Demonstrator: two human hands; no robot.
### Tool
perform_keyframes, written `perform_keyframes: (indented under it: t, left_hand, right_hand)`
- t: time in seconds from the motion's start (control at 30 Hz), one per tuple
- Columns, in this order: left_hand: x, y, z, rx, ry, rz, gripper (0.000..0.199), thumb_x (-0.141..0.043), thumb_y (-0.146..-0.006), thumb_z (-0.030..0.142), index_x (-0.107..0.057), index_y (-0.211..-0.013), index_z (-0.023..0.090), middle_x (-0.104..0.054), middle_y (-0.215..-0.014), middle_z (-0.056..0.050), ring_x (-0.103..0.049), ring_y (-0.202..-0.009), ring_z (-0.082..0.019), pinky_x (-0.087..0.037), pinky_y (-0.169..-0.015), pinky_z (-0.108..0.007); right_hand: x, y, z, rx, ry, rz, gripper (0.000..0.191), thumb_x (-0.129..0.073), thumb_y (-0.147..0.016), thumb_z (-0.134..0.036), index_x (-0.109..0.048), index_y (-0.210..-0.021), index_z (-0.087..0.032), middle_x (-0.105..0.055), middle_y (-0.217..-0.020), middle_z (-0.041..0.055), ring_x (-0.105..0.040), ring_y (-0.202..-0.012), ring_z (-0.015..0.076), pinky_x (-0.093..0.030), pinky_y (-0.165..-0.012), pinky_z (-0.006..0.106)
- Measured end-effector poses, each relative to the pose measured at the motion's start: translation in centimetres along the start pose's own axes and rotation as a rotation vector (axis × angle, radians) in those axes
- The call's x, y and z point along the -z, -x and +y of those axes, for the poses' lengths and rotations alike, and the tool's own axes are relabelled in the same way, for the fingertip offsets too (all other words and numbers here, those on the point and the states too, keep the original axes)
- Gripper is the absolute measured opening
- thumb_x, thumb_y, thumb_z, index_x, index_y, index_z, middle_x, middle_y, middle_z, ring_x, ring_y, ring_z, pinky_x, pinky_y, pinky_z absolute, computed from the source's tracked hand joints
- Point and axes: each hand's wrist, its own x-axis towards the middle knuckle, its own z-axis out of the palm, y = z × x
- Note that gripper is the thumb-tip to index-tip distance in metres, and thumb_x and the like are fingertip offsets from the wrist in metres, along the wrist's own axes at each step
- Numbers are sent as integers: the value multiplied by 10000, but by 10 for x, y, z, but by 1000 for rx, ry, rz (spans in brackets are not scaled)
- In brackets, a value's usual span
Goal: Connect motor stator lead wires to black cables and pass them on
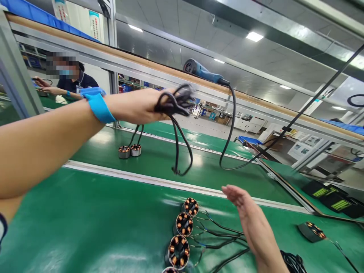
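Observation:
My left hand (145, 104), with a blue wrist strap, reaches out over the green belt, closed round a bundle of black cables (178, 100). A loop of the bundle hangs below the fingers. Two motor stators (130, 151) with copper windings are below my left forearm; their cables rise behind the hand, and I cannot tell where they end. My right hand (253, 220) is held flat with nothing in it, above black leads (218, 231). These leads run from a row of several stators (184, 224) on the near green table surface.
Another stator (312, 231) lies at the right, near a coil of black cable (292, 261). A blue power tool (203, 72) rests on the overhead shelf, its cord drooping over the belt. Black-and-yellow items (331, 197) are at the far right. A masked person (75, 77) works beyond the frame.

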Motion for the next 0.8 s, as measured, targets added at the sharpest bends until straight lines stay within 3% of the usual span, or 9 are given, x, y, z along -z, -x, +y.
perform_keyframes:
  t: [0.1, 0.23, 0.37, 0.43, 0.5, 0.57, 0.63, 0.67, 0.8]
  left_hand:
    - [-22, -2, 48, -265, -32, -90, 530, -577, -956, 244, -459, -1469, 183, -702, -1137, -44, -666, -960, -209, -474, -835, -292]
    - [-77, 7, 129, -452, -243, -108, 495, -467, -1058, 193, -407, -1534, 69, -700, -944, -91, -638, -878, -238, -425, -923, -404]
    - [-119, 19, 160, -543, -188, -179, 604, -446, -1059, 166, -255, -1615, 27, -689, -943, -82, -612, -874, -251, -433, -899, -408]
    - [-126, 18, 130, -574, -47, -304, 733, -587, -1014, 176, -221, -1642, 82, -694, -1126, -101, -615, -1034, -254, -440, -980, -384]
    - [-130, 15, 69, -547, 138, -489, 873, -766, -924, 232, -277, -1647, 226, -551, -1482, -80, -513, -1314, -233, -399, -1104, -299]
    - [-139, 15, -5, -48, 23, -524, 687, -779, -925, 262, -483, -1529, 403, -413, -1610, 18, -399, -1440, -235, -330, -1190, -314]
    - [-154, 24, -71, 237, -110, -515, 367, -626, -995, 217, -675, -1357, 245, -417, -1589, -134, -397, -1429, -393, -333, -1181, -548]
    - [-163, 33, -96, 300, -129, -561, 342, -640, -957, 159, -720, -1284, 216, -472, -1536, -161, -468, -1370, -401, -382, -1143, -556]
    - [-207, 77, -144, 425, -152, -698, 412, -735, -835, 37, -739, -1218, 191, -570, -1433, -139, -582, -1261, -352, -501, -1057, -527]
  right_hand:
    - [-11, -3, -36, 21, -240, 3, 723, -457, -911, -862, -700, -1216, -253, -738, -1228, 142, -674, -1224, 325, -514, -1116, 504]
    - [-42, 23, -71, -302, -537, -259, 986, -468, -779, -994, -607, -1411, -251, -734, -1192, 158, -683, -1168, 387, -568, -962, 558]
    - [-71, 59, -69, -503, -582, -307, 958, -896, -735, -618, -492, -1519, -244, -742, -1094, 132, -733, -915, 306, -583, -799, 425]
    - [-77, 69, -61, -542, -537, -235, 965, -941, -732, -386, -442, -1547, -258, -737, -1060, 94, -683, -728, 188, -542, -692, 313]
    - [-78, 73, -55, -563, -543, -161, 958, -931, -735, -326, -426, -1550, -305, -716, -1149, 79, -604, -655, 112, -476, -610, 246]
    - [-77, 75, -52, -570, -572, -142, 940, -929, -719, -318, -446, -1526, -341, -683, -1253, 82, -564, -635, 86, -422, -566, 227]
    - [-74, 78, -52, -583, -594, -182, 918, -937, -695, -337, -478, -1490, -337, -679, -1263, 92, -538, -584, 74, -387, -549, 237]
    - [-73, 79, -52, -597, -608, -208, 920, -948, -675, -349, -489, -1472, -334, -679, -1264, 97, -533, -568, 73, -377, -546, 243]
    - [-66, 87, -52, -658, -668, -268, 913, -992, -610, -336, -520, -1391, -312, -698, -1202, 88, -591, -674, 113, -421, -630, 263]
